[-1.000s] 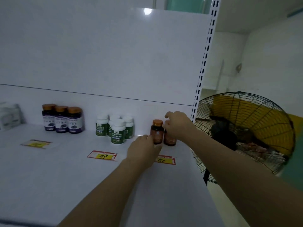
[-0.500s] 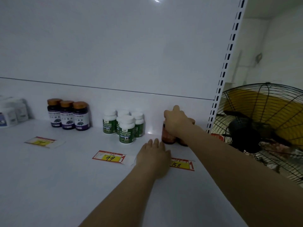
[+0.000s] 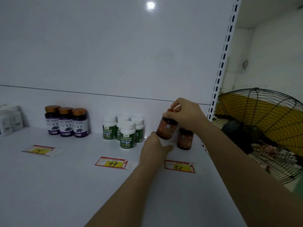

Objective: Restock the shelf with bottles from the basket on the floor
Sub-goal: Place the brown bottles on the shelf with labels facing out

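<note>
My right hand grips the orange cap of a brown bottle, which is lifted and tilted off the white shelf. My left hand rests on the shelf just below it, its fingers touching the bottle's lower edge. A second brown bottle stands upright to the right, behind the "158" price tag. The basket is out of view.
Several white-capped green bottles stand left of my hands, behind a "99" tag. Three purple bottles and white containers stand further left. A black-caged fan sits beyond the shelf's right upright.
My right hand has raised and tilted the left brown bottle off the shelf, uncovering the second bottle. My left hand moved forward under the lifted bottle. The view shifted slightly left.
</note>
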Motion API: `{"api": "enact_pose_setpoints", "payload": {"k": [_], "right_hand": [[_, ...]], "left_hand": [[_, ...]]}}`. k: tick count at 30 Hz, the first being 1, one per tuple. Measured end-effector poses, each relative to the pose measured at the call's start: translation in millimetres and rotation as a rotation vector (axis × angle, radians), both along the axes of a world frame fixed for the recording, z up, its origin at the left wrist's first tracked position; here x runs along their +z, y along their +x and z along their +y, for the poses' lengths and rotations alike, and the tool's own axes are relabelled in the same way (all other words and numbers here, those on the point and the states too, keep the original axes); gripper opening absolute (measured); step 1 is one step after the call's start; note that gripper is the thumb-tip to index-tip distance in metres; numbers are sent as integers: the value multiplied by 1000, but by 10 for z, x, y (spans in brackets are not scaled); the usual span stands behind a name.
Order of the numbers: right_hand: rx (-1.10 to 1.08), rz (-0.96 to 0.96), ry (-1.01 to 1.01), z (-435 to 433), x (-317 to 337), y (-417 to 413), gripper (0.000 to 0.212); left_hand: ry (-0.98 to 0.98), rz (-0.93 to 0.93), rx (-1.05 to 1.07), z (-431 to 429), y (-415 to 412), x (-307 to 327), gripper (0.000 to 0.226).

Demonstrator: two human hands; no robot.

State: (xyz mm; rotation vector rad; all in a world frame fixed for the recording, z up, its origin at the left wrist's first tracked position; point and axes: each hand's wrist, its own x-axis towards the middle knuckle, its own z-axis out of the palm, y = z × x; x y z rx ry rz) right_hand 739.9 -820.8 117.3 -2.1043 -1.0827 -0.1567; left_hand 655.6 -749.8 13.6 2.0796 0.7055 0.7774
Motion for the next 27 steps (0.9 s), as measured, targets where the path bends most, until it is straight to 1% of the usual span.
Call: {"api": "enact_pose_setpoints", "payload": {"k": [3,5,9,13,15,18,23,27], "right_hand": [[-4,78,111,8,-17,-27,35],[13,101,168,25,-66,-58,31],[65,123,268,0,-176,-68,28],[170,292,351,-83,-256,4,27],[205,319,385,-116,-296,36,25],[256,355,435,-143,-328,50,24],[265,350,467,-158,-355,55,25],[263,352,481,-187,-369,47,24]], "left_hand": [[-19,-118,-47,11,-30,26,50],[-20,-158,-63,30,-44,49,45],[-94,-150,-121,61,-39,116,38],[-166,-158,-210,77,-32,129,47],[-186,-151,-241,71,-46,130,48],[-217,-159,-289,56,-77,148,44],[-245,-168,-332,32,-104,168,37],[-257,-155,-358,25,-100,164,41]]}}
